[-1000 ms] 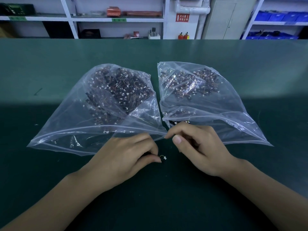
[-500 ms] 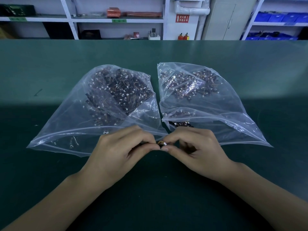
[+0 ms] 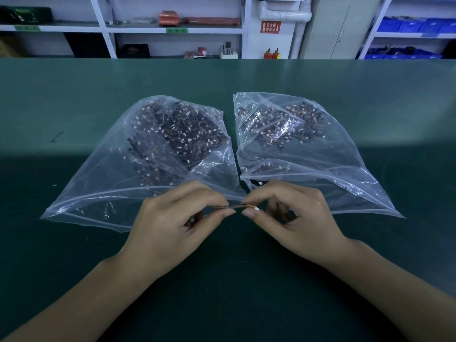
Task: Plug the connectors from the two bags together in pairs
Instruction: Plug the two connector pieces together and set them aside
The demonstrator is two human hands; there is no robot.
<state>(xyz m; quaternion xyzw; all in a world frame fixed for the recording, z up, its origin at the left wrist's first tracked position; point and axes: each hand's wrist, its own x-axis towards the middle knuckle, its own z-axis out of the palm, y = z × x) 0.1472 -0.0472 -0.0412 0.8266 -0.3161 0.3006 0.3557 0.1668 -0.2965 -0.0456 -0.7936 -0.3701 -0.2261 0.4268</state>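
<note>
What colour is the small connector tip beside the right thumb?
White, on the connector tip; head view shows it best.

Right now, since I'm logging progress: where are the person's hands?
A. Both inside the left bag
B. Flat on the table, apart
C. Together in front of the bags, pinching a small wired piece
C: the left hand and right hand meet fingertip to fingertip on a small wired piece, in front of both bags.

Place: an electronics assembly workshop or stockroom.
Worktop: long dark green matted worktop [image 3: 345, 99].
Storage: white metal shelving [image 3: 172, 29]; blue plastic parts bins [image 3: 414, 24].
Safety: red extinguisher sign [image 3: 270, 27].
</note>
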